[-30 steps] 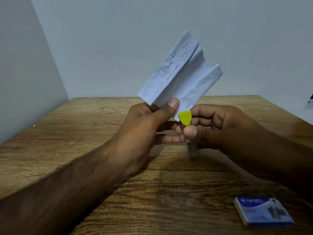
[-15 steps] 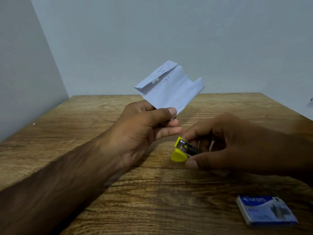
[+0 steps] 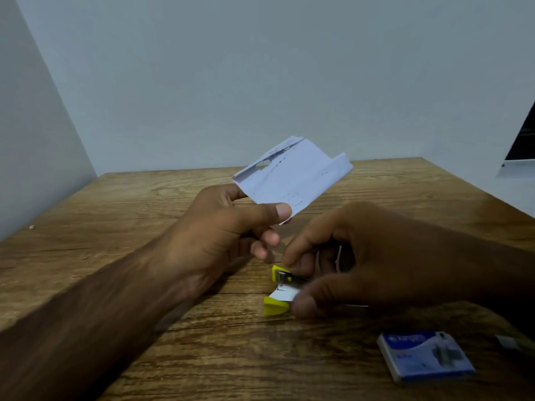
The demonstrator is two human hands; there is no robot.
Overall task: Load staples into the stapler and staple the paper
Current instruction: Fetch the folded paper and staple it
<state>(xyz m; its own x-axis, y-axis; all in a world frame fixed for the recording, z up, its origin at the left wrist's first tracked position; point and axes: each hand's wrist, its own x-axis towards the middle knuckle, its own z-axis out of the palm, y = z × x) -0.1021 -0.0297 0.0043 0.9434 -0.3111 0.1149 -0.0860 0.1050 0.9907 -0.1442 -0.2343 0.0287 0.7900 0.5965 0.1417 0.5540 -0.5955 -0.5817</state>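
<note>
My left hand pinches a folded white paper by its lower edge, thumb on top, and holds it above the wooden table. Rows of staples show on the paper. Below and to the right, my right hand grips a small yellow and metal stapler low over the table, thumb under it and fingers over it. The stapler's yellow tips point left and its jaws stand apart. Its rear half is hidden inside my right hand.
A blue staple box lies on the table near the front right. A pale small object sits just right of it. Grey walls close the table on the left and at the back.
My right hand has taken the stapler off the paper and lowered it toward the table. My left hand has dropped and tilted the paper flatter.
</note>
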